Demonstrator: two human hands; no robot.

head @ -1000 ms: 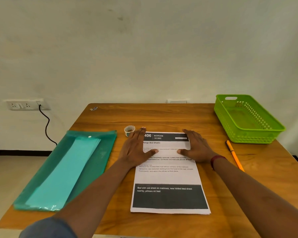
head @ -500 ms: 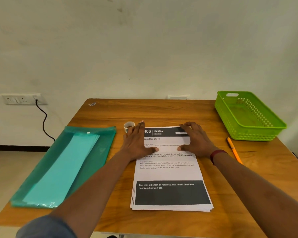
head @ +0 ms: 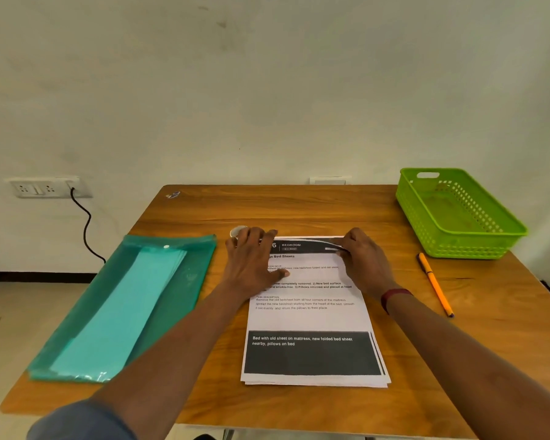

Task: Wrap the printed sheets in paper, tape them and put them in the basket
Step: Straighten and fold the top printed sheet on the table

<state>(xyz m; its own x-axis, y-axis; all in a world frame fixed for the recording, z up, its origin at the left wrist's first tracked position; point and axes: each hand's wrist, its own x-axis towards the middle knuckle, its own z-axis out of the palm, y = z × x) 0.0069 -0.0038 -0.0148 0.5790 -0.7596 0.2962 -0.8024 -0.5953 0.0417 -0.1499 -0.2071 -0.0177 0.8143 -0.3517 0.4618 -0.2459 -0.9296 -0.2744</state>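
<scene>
While the left hand [head: 254,258] is lying flat on the top-left of the printed sheets [head: 308,319], fingers spread wide, the right hand [head: 365,265] is pinching the top sheet's far right corner, which is curling up a bit. The stack is sitting mid-counter [head: 299,208] (the basket [head: 472,247] is sitting at the far right corner, and the tape roll [head: 238,231] is peeking out behind the left fingers).

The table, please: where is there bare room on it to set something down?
Free: the far strip of table between the back edge and the printed sheets, and the near right corner beside the pen. Crowded: the sheets' top edge, where left hand, right hand and tape roll gather; the folder fills the left.
</scene>
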